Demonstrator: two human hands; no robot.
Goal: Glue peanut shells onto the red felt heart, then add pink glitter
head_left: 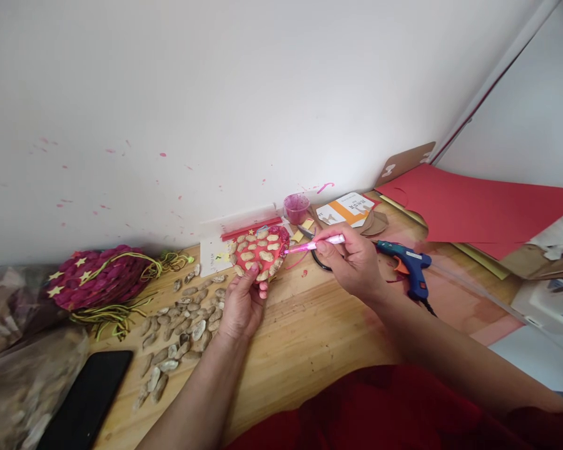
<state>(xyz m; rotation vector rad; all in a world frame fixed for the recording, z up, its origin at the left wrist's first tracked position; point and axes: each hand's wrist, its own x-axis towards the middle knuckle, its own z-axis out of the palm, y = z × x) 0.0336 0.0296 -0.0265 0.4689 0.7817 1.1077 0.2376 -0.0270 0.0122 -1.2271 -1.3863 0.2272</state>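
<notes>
In my left hand (245, 304) is a round red disc (251, 267) covered with peanut shells, held by its lower edge with the thumb on top. Shells along its upper right rim are coloured dark pink; the others are plain tan. My right hand (354, 259) grips a white-handled paintbrush (328, 240) with a pink tip. That tip is at the disc's right rim, at or very close to the shells. Behind the disc stands a clear plastic cup (296, 207) stained with pink paint. Scissors (319, 257) lie partly hidden behind my right hand.
Loose peanut shells (187, 319) spread left of my arm, beside a black phone (87, 400) and plastic bags (28, 387). Finished-looking pink discs with yellow stars (98, 275) lie stacked at left. A blue glue gun (416, 272) and red card sheets (488, 206) are at right.
</notes>
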